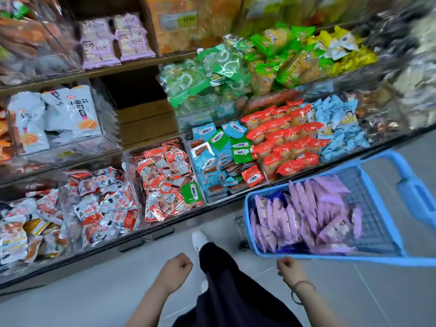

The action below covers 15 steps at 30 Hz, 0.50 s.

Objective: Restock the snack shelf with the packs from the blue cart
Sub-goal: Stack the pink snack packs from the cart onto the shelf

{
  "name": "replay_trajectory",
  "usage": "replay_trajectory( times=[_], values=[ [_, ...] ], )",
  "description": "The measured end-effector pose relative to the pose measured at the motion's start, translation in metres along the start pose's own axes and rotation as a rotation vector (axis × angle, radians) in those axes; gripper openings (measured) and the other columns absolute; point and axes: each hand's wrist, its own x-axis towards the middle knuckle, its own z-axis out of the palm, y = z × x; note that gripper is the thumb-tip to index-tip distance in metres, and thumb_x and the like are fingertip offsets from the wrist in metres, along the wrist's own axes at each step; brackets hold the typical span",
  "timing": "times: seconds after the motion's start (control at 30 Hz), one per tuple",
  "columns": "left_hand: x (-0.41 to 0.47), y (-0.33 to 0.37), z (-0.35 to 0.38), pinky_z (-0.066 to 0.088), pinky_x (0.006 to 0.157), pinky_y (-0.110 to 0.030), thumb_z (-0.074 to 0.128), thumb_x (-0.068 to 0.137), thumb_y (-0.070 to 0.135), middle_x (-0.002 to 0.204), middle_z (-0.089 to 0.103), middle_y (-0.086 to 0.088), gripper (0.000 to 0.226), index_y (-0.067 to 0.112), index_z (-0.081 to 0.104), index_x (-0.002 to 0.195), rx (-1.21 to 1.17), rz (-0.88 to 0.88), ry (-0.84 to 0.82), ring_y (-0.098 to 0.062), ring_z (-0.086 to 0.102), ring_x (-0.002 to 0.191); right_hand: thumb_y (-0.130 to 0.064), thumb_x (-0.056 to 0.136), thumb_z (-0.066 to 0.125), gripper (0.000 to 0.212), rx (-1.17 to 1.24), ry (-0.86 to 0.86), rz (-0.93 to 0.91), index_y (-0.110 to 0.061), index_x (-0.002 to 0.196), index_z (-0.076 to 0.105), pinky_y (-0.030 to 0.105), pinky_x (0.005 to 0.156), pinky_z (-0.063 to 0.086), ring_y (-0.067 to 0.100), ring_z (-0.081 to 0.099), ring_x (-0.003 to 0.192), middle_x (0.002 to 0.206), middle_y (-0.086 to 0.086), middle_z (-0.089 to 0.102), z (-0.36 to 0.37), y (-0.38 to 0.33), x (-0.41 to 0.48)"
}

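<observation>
Stock view, left to right, as I stand at the snack shelf (pixel 118 69), with its brown wooden boards and clear plastic bin fronts.

1. White pillow bags (pixel 68 109), glossy and puffed, upright in the middle-left bin.
2. Red-and-white sachets (pixel 99 204), crinkled foil, heaped loose in the bottom-left bin.
3. Purple packs on the shelf (pixel 115 41), flat and rectangular, two short rows on the upper board.
4. Red-orange square sachets (pixel 165 180), shiny film, piled in the bottom centre bin.
5. My left hand (pixel 178 267), low over the grey tiled floor (pixel 94 291), fingers curled into a fist and holding nothing.
6. My black trouser leg (pixel 224 279) and white shoe (pixel 199 239), between the hands.
7. Blue and green flat sachets (pixel 219 161), in the bin just right of the red-orange ones.
8. Green see-through bags (pixel 212 79), a tall crumpled heap one tier above.
9. Red pillow packs (pixel 287 138), plump, laid in slanted rows.
10. My right hand (pixel 286 265), also fisted and holding nothing, just below the cart's near rim; a thin bracelet (pixel 299 285) hangs on the wrist.
11. Blue cart (pixel 387 159), moulded plastic with a mesh basket, parked on the floor in front of the shelf's right half.
12. Purple packs in the cart (pixel 306 213), matte film, standing on edge in packed rows and filling the basket's left part.
13. Pale blue packs (pixel 339 128), small and angular, heaped right of the red ones.
</observation>
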Motion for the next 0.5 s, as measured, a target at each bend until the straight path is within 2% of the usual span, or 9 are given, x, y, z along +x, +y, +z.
replay_trajectory(
  times=[0.07,0.13,0.23,0.3,0.37,0.43,0.5],
  values=[
    [-0.007,0.010,0.021,0.042,0.077,-0.018,0.048,0.094,0.020,0.097,0.065,0.002,0.014,0.016,0.060,0.087,-0.002,-0.004,-0.026,-0.013,0.058,0.088,-0.004,0.090,0.050,0.033,0.023,0.035,0.015,-0.016,0.059,0.044,0.026,0.059,0.035,0.022,0.050,0.070,0.064,0.011,0.049,-0.016,0.017,-0.004],
    [-0.014,0.022,0.037,0.043,0.075,-0.017,0.048,0.093,0.023,0.096,0.066,0.002,0.013,0.020,0.058,0.086,0.031,0.006,-0.068,-0.014,0.059,0.089,-0.004,0.090,0.049,0.033,0.049,0.078,0.004,-0.013,0.058,0.043,0.027,0.061,0.034,0.022,0.049,0.070,0.063,0.011,0.047,-0.035,0.028,-0.005],
    [-0.015,0.045,0.052,0.045,0.079,-0.022,0.048,0.092,0.024,0.096,0.066,0.002,0.011,0.027,0.053,0.083,0.097,0.047,-0.088,-0.016,0.059,0.089,-0.005,0.090,0.049,0.020,0.066,0.130,0.012,-0.006,0.070,0.050,0.031,0.067,0.035,0.024,0.048,0.073,0.072,0.016,0.050,-0.067,0.033,-0.004],
    [-0.013,0.063,0.060,0.044,0.079,-0.022,0.048,0.093,0.024,0.097,0.065,0.002,0.012,0.029,0.051,0.082,0.136,0.065,-0.077,-0.016,0.058,0.090,-0.008,0.091,0.051,0.016,0.017,0.171,-0.010,-0.002,0.076,0.053,0.030,0.069,0.037,0.029,0.054,0.076,0.077,0.020,0.055,-0.090,0.036,0.003],
    [-0.007,0.081,0.071,0.042,0.077,-0.020,0.048,0.093,0.024,0.098,0.064,0.003,0.012,0.029,0.049,0.083,0.139,0.091,-0.045,-0.015,0.058,0.090,-0.009,0.090,0.053,0.014,-0.034,0.198,-0.034,0.001,0.086,0.062,0.033,0.074,0.040,0.035,0.059,0.090,0.089,0.024,0.061,-0.113,0.039,0.013],
    [0.000,0.099,0.084,0.040,0.076,-0.018,0.048,0.094,0.025,0.104,0.064,0.002,0.004,0.025,0.052,0.093,0.151,0.110,-0.028,-0.015,0.059,0.094,-0.010,0.088,0.056,0.017,-0.082,0.221,-0.067,0.002,0.096,0.065,0.033,0.079,0.041,0.034,0.059,0.098,0.099,0.023,0.065,-0.136,0.042,0.023],
    [0.010,0.117,0.098,0.041,0.084,-0.019,0.049,0.095,0.024,0.116,0.061,-0.002,0.019,0.018,0.053,0.113,0.151,0.108,-0.014,-0.017,0.059,0.103,-0.014,0.087,0.061,0.022,-0.138,0.223,-0.098,0.003,0.101,0.063,0.033,0.080,0.041,0.033,0.060,0.100,0.103,0.022,0.066,-0.159,0.047,0.035]
  ],
)
